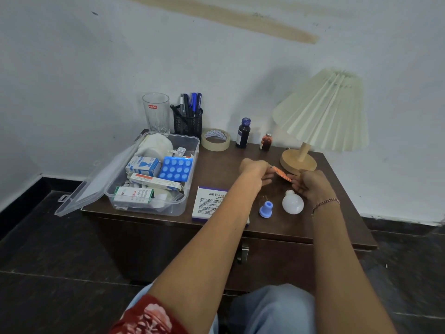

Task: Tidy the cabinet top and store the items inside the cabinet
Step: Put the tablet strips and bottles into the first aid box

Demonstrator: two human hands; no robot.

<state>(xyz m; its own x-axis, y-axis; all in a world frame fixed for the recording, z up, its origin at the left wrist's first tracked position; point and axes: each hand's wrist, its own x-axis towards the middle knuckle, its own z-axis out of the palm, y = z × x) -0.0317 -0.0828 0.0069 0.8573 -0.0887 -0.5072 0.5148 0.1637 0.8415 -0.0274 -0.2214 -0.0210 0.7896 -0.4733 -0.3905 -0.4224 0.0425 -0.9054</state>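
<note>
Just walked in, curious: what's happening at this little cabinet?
A person holds a small orange blister strip between the left hand and right hand, above the dark wooden cabinet top. A clear plastic box of medicine packs stands open at the left. A white light bulb, a blue rubber cap and a beige tape roll lie on the top, not yet stored.

orange strip (pixel 282 174), blue blister pack (pixel 176 169), cream pleated lampshade (pixel 323 109), dark brown cabinet top (pixel 226 162), black mesh pen holder (pixel 187 122).

The thin orange blister strip (pixel 281 174) slants above the dark cabinet top (pixel 224 165), held at both ends.
</note>
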